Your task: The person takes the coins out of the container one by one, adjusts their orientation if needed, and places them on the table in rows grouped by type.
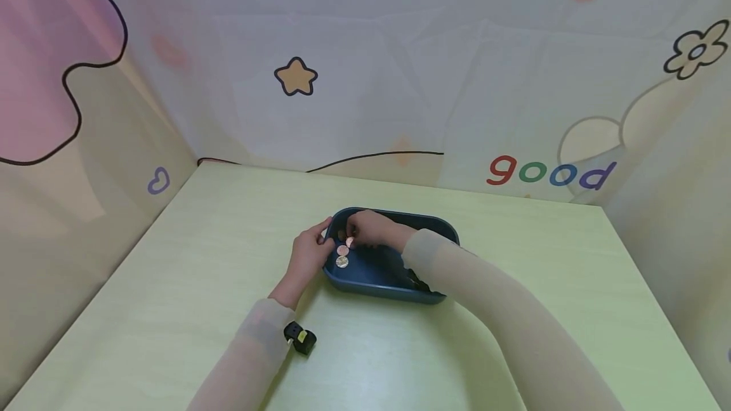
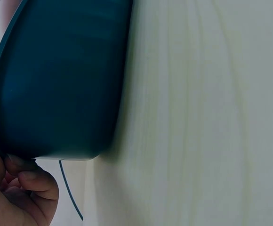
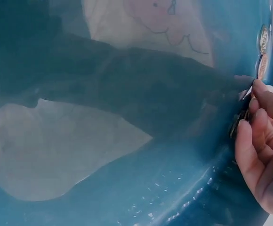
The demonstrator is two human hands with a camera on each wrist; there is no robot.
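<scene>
A dark blue tray (image 1: 377, 274) with rounded corners stands on the table. My left hand (image 1: 308, 252) grips its left end, thumb at the rim; in the left wrist view the curled fingers (image 2: 42, 183) lie against the end wall. Inside the tray, my right hand (image 1: 374, 228) pinches a coin (image 1: 350, 242) near the left end. Beside it lie a copper-coloured coin (image 1: 342, 250) and a paler coin (image 1: 342, 262), in a row along the left wall. The right wrist view shows darker coins (image 3: 237, 125) below the fingertips, partly hidden by the hand.
The pale wood-look table (image 1: 171, 309) extends around the tray. Printed cloth (image 1: 365, 94) hangs behind and at both sides. A small black device (image 1: 300, 338) is strapped at the left wrist. Reflections streak the tray floor in the right wrist view.
</scene>
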